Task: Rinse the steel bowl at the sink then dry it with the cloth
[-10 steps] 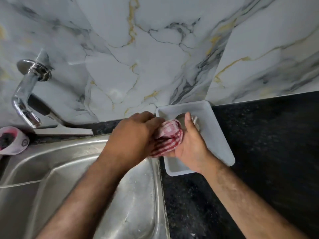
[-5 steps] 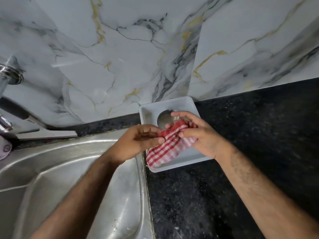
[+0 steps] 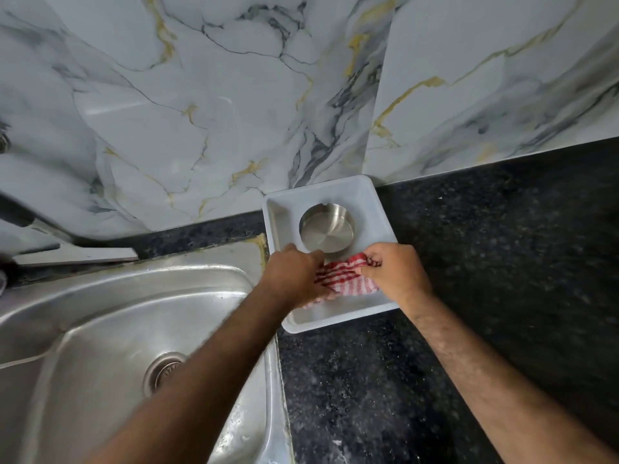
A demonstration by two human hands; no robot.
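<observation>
i have the cloth [image 3: 345,277] bunched between my two hands, low over the near half of the white tray [image 3: 375,209]. my left hand [image 3: 294,274] is closed on its left end, fingers curled over the red-and-white checks, and my right hand [image 3: 395,272] pinches the right end, thumb and fingertips drawn tight together on the fabric. i hold it by both ends like this, i think, so i can fold it or lay it down flat in the tray instead of dropping it in a lump.

the steel bowl [image 3: 327,227] sits in the far half of the same tray, open side up, its inside bright and, as far as i can tell, free of drops. neither hand touches it: it lies just beyond my knuckles, close to the far edge of the cloth, between my two hands but farther back. standing there on its own, it looks to me rinsed and wiped already.

the tray rests on the black counter [image 3: 502,262], against the marble wall [image 3: 234,95] and just right of the sink [image 3: 100,329], so anything damp stays in it and off the stone.
</observation>
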